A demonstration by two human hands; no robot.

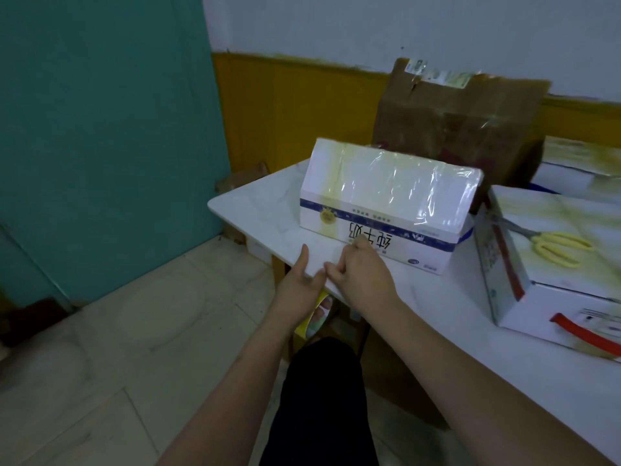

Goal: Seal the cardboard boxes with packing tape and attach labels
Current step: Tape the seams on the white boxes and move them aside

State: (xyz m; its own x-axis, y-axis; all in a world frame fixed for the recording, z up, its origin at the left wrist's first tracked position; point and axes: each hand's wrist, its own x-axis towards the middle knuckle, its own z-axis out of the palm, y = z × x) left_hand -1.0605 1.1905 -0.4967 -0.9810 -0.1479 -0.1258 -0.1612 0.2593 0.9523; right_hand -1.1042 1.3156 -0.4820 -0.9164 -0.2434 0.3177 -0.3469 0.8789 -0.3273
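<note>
The white cardboard milk carton box [386, 203], its sloped top shiny with clear packing tape and its blue-banded front printed with upside-down characters, stands on the white marble-look tabletop [262, 210] near the far left corner. At its near face, the person's right hand [361, 272] has fingers curled, thumb and fingertips pinched together as if on something thin, though whether it is a strip of clear tape cannot be told. The left hand [299, 280] sits just beside it at the tabletop's edge, fingers loose and partly straight, thumb raised, its fingertips meeting those of the right; its grip holds nothing that can be made out. To the right, a second white cardboard box with a red handle strap [544, 280] lies on the same tabletop, yellow-handled scissors [551, 247] resting on top. Behind the milk box, a tall brown cardboard box wrapped in tape [463, 122] leans against the yellow-and-white wall. A teal door [100, 129] stands to the left, pale floor tiles [134, 331] below.
</note>
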